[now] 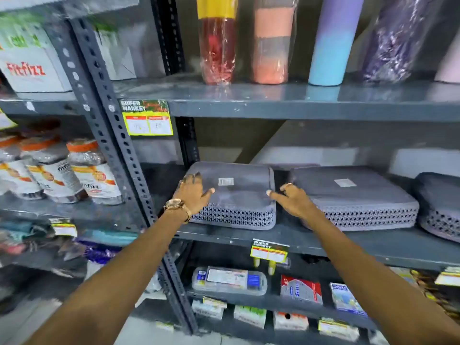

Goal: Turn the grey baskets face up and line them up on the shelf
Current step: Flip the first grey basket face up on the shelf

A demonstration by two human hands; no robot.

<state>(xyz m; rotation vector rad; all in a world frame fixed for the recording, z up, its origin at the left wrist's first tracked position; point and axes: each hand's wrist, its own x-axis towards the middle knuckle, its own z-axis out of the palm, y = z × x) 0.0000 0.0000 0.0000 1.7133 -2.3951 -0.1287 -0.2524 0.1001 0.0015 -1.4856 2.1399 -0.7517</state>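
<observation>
Three grey baskets lay upside down on the middle shelf (pixel 323 239), their flat bottoms up and their perforated walls facing the aisle. By that showing, none had been turned yet, so the whole job was still ahead: each one to be flipped face up, then set in a row.

The left basket (pixel 234 195) sat nearest the slotted steel upright (pixel 117 135) and carried a small white sticker on its base. The middle basket (pixel 353 197) lay just beside it, with a narrow gap between them, and also bore a sticker. The right basket (pixel 440 207) was cut off by the edge of the view, so only part of it showed.

Both arms reached for the left basket. The left hand (pixel 193 195), with a gold watch (pixel 174 204) on its wrist, rested spread and flat on the basket's near left corner, its grip wide and closed on nothing. The right hand (pixel 290 196) hung at the basket's near right corner, in the gap before the middle basket; its thumb touched or nearly touched the edge, its grip loose and part open, holding nothing.

The likely step in hand was to take that basket by both sides and turn it over. Tumblers (pixel 323 41) stood on the shelf above.
</observation>
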